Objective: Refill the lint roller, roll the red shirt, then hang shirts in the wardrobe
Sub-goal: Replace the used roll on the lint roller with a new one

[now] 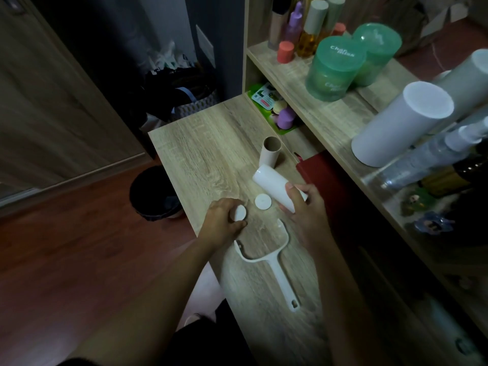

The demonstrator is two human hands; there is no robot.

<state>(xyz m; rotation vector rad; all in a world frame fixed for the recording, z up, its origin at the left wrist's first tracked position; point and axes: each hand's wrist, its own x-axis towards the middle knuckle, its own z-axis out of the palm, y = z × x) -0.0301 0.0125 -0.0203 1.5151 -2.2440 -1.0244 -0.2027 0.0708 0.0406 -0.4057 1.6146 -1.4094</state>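
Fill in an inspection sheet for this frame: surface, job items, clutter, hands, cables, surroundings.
Surface: wooden table, pale grain.
Job's things: lint roller handle lies flat, holding no roll; cardboard tube stands upright; loose cap lies flat; red item at right edge.
Clutter: green jars and bottles on the shelf.
Hands: left hand holds an end cap; right hand grips the refill roll.
Cables: nothing seen.
Surroundings: dark bin on the floor, left of the table.

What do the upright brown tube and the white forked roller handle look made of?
The upright brown tube looks like matte cardboard: dull tan, thin wall at its open end. The white forked roller handle seems moulded plastic: smooth, uniform white.
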